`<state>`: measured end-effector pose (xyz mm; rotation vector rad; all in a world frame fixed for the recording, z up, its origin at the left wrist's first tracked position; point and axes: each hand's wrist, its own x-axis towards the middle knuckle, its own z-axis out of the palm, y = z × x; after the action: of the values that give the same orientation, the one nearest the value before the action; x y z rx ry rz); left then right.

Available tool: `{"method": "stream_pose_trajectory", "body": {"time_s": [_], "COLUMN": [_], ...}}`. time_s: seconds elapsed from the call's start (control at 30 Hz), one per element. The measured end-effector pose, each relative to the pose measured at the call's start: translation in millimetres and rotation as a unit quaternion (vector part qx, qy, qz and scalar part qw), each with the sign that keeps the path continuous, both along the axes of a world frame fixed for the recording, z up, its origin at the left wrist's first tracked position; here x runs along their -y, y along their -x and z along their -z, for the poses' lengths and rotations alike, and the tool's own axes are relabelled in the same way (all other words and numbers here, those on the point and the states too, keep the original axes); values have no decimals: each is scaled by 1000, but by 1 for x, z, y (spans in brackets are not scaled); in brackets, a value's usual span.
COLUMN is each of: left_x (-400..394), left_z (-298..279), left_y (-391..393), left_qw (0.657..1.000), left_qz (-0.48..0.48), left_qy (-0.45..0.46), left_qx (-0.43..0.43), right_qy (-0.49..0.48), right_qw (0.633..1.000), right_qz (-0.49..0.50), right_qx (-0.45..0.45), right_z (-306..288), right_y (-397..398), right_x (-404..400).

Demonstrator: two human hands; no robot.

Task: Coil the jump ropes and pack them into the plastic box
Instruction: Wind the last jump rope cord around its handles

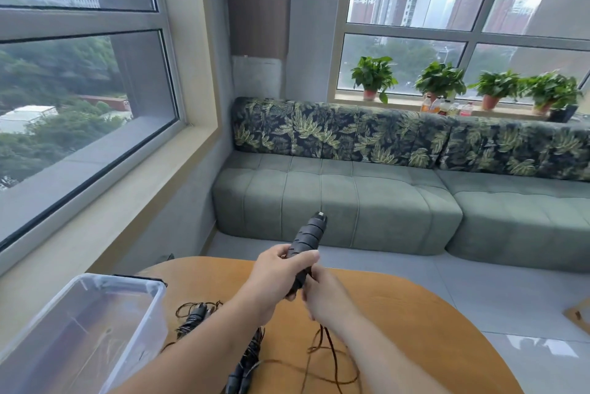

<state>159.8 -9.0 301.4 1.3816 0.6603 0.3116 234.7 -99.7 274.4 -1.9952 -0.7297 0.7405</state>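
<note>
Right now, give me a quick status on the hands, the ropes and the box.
Left hand grips black rope handles; right hand pinches their lower end. Loose cord trails on table. Plastic box open, no ropes inside. Nothing blocking.

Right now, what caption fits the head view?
Both hands, left hand and right hand, grip black ribbed jump-rope handles above round wooden table.

Both forearms reach forward, meeting at centre. The left hand [281,269] curls round a handle [305,250]; the right hand [325,296] pinches its lower end.
</note>
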Motion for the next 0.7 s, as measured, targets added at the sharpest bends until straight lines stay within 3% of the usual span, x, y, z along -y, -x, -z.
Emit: {"method": "stream_pose_trajectory", "body": {"time_s": [0.1, 0.2, 0.3, 0.37, 0.5, 0.7], "left_x": [-4, -11, -17, -27, -55, -59], "left_z": [-2, -6, -8, -8, -12, -19], "left_y": [-3, -4, -8, -9, -2, 0], "left_qw": [999, 990, 985, 993, 986, 941], "left_qz": [13, 34, 21, 11, 65, 217], "left_qy": [37, 133, 173, 117, -115, -230], "left_qx": [-17, -25, -16, -26, -98, -124], "right_qy": [48, 98, 101, 115, 159, 160], "right_qw": [998, 991, 991, 987, 967, 914], "right_qz": [-33, -73, -89, -106, -162, -200], "right_qx": [38, 55, 28, 27, 112, 315], "right_z": [-3, -7, -11, -14, -34, -97], "right_y": [1, 4, 13, 17, 9, -33], "right_x": [0, 2, 2, 5, 19, 28]}}
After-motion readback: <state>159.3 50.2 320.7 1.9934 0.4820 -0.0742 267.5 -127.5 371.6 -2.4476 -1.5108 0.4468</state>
